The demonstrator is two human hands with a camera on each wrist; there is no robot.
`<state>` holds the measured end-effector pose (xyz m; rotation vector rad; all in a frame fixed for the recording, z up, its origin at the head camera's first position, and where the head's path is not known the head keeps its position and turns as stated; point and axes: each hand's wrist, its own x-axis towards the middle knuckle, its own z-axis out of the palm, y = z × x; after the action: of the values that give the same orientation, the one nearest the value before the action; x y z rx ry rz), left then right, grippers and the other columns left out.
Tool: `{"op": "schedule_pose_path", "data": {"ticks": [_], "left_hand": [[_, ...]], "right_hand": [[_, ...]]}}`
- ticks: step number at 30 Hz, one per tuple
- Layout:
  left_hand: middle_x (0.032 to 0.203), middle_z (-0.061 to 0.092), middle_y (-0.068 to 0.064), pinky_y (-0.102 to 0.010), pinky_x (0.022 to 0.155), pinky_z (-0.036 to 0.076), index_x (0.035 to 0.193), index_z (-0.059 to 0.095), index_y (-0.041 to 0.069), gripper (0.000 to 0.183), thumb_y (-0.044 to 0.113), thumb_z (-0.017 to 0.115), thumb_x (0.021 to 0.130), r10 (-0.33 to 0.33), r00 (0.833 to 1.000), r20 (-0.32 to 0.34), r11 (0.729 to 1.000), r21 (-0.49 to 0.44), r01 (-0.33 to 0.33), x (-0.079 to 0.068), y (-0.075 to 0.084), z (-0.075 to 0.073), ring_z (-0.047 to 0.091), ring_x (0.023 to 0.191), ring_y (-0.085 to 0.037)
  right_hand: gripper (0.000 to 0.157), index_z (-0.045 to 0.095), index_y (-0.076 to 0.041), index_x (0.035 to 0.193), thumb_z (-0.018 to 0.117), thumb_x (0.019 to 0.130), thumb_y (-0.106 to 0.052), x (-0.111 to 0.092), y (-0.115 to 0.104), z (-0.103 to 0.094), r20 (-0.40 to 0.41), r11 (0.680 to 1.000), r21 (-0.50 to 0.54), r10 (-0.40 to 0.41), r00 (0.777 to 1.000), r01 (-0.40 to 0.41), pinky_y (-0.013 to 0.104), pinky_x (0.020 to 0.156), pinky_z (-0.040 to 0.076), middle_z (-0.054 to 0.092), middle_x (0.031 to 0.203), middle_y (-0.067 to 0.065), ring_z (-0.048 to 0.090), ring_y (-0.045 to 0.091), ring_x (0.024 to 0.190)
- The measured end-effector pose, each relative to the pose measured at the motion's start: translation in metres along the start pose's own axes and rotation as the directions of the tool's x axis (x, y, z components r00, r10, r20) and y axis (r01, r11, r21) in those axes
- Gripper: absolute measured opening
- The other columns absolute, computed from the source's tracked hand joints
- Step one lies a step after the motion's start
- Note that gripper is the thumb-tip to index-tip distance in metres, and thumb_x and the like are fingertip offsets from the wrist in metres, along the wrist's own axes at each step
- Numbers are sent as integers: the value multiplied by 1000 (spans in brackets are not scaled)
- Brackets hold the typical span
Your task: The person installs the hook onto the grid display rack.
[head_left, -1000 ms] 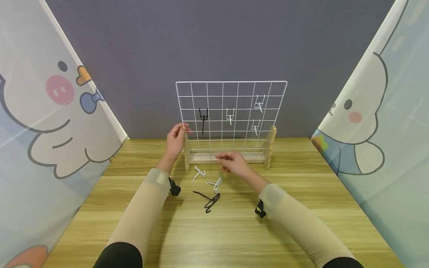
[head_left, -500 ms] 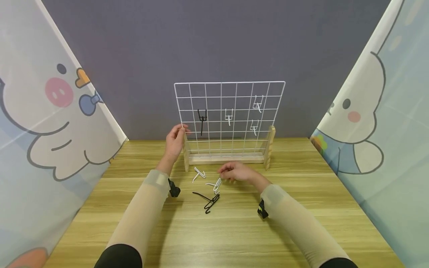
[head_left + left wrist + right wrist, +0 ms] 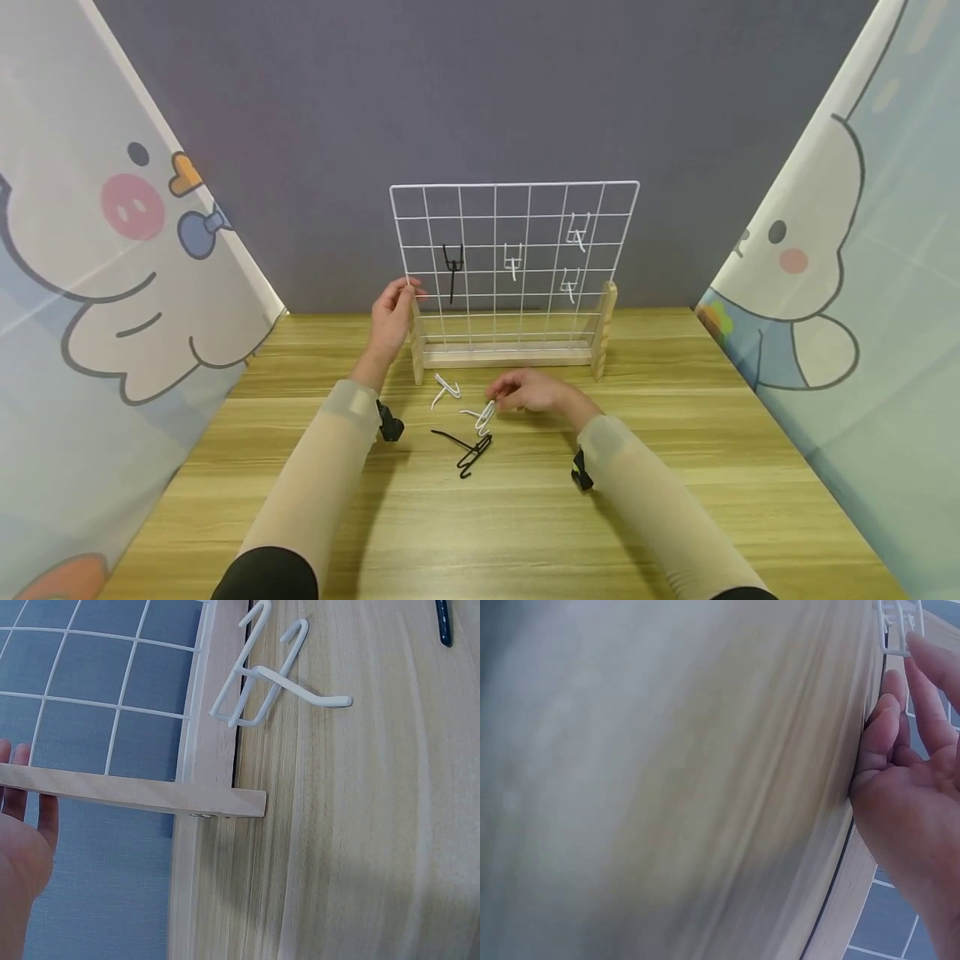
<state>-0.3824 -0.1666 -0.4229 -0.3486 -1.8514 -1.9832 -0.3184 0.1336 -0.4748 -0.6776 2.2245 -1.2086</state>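
A white wire grid panel (image 3: 477, 315) stands upright in a wooden base with side posts. My left hand (image 3: 392, 315) grips the left wooden post (image 3: 135, 796) near its top, fingers behind it in the left wrist view. Low over the table, my right hand (image 3: 528, 390) pinches the end of a white wire hook (image 3: 485, 417) between thumb and index finger; the same hook (image 3: 895, 651) shows at the top of the right wrist view. To its left lies another white hook (image 3: 447, 388), and nearer me a longer black hook (image 3: 474, 454).
On the grid hang a black hook (image 3: 453, 267) at the left and white hooks at the middle (image 3: 513, 262) and right. The wooden table (image 3: 480, 533) reaches back to a grey wall (image 3: 495, 92), with cartoon-printed curtains (image 3: 795, 333) on both sides.
My right hand has come down and toward me from the grid's base to the white hook, which has shifted very slightly. The left hand keeps its hold on the post.
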Motion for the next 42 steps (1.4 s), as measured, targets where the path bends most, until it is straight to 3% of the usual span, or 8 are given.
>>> {"op": "schedule_pose_path", "data": {"ticks": [3, 8, 14, 18, 22, 28, 34, 42], "left_hand": [[103, 81, -3, -19, 65, 43, 129, 64, -12, 32, 15, 53, 116, -9, 1000, -3, 1000, 6, 9, 0, 1, -1, 77, 104, -24], [97, 79, 13, -20, 76, 48, 126, 67, -7, 27, 14, 52, 116, -25, 1000, 6, 1000, -1, 25, 1, 0, -2, 76, 103, -16], [114, 78, -20, -21, 75, 47, 114, 73, 18, 20, 14, 54, 116, -35, 999, 2, 999, -17, 35, 1, -1, -1, 74, 107, -27], [117, 76, -27, -22, 81, 51, 120, 72, 3, 22, 14, 54, 116, -30, 1000, -2, 1000, -10, 30, 1, -1, -1, 76, 105, -24], [105, 80, -7, -23, 85, 52, 129, 64, -13, 32, 15, 54, 116, -11, 1000, 4, 1000, -5, 11, 0, 0, -1, 77, 106, -24], [99, 79, 10, -18, 58, 37, 134, 60, -14, 35, 16, 52, 116, -13, 1000, 27, 1000, -3, 13, 0, 1, -1, 75, 105, -18], [105, 80, -4, -18, 66, 43, 130, 64, -11, 33, 17, 53, 116, -5, 1000, 22, 1000, -5, 6, 0, 1, -1, 76, 106, -24], [123, 70, -37, -26, 87, 52, 115, 74, 17, 20, 15, 54, 116, -19, 1000, 16, 1000, -5, 19, 1, -1, 0, 76, 105, -23]], "right_hand": [[31, 76, -7, 129, 78, 100, -19, 2, 0, 3, -5, 1000, -24, -10, 1000, 10, 29, 83, 50, 71, 108, 2, 59, 15, 97], [28, 79, -9, 125, 80, 100, -21, 2, -1, 7, -29, 998, -61, -3, 1000, 1, 29, 84, 49, 71, 104, -3, 58, 13, 96], [25, 80, -7, 122, 80, 100, -20, 0, -2, 8, -53, 996, -84, 1, 999, -6, 28, 90, 49, 75, 105, -2, 61, 10, 97], [22, 81, -8, 120, 79, 101, -19, 0, -2, 8, -59, 996, -94, 0, 998, -5, 29, 94, 51, 79, 109, 1, 63, 10, 99], [19, 82, -9, 118, 79, 101, -19, -1, -1, 7, -75, 994, -105, 1, 997, -9, 29, 96, 51, 80, 113, 2, 65, 11, 104], [16, 81, -8, 115, 78, 102, -17, -4, 0, 5, -110, 996, -94, 0, 994, -11, 30, 89, 51, 80, 113, 4, 65, 17, 102], [14, 80, -5, 113, 77, 101, -12, -11, 4, -1, -128, 998, -68, 1, 992, -9, 29, 86, 50, 80, 109, 8, 65, 18, 99], [13, 77, 1, 112, 75, 101, -6, -30, 13, -13, -169, 999, -33, 23, 985, -29, 25, 68, 47, 75, 98, 14, 56, 18, 80]]}}
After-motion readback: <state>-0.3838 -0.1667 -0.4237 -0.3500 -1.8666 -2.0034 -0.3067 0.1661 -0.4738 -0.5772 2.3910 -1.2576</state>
